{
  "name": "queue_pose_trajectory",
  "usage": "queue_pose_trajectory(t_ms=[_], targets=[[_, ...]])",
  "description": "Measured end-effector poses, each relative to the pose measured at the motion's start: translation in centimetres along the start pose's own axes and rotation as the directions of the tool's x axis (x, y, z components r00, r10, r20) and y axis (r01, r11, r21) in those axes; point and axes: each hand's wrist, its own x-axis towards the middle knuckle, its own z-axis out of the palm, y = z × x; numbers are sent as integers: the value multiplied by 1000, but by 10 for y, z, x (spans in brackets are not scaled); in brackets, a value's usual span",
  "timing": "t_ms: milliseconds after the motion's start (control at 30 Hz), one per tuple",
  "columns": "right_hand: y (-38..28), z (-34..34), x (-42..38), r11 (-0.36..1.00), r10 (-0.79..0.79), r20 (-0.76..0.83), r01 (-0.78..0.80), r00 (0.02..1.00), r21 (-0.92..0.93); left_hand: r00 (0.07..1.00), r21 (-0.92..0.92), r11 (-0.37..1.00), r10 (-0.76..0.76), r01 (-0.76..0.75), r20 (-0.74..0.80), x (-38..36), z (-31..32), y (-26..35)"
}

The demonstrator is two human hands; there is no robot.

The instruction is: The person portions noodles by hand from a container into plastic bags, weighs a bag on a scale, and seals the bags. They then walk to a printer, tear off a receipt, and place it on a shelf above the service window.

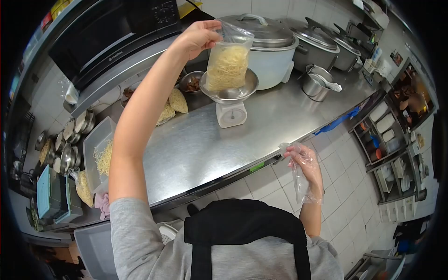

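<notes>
My left hand (198,39), bare, pinches the gathered top of a clear plastic bag of yellow noodles (227,67). The bag hangs upright over the steel bowl (232,96) of a small white dial scale (231,115), its lower end overlapping the bowl in this view. Near the counter's front edge, my right hand (305,165) is raised inside a loose, clear plastic glove (302,186). Its fingers are loosely bent and somewhat apart, with nothing visible in them.
A steel counter (196,154) runs in front of me. Large lidded pots (270,60) and a steel container (318,84) stand along it. More noodle bags (178,101) lie left of the scale, near a grey tub with loose noodles (99,128). A microwave (114,39) sits above.
</notes>
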Motion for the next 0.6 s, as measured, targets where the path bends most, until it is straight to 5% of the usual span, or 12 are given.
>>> queue_pose_trajectory(t_ms=[233, 600], targets=[[-5, 17, 50, 983, -177, -5, 177, 984, 48, 989, -89, 994, 77, -66, 124, -23, 21, -42], [-42, 50, 152, 960, -273, -57, 276, 960, 53, 997, -68, 997, 49, -45, 63, -64, 36, -54]])
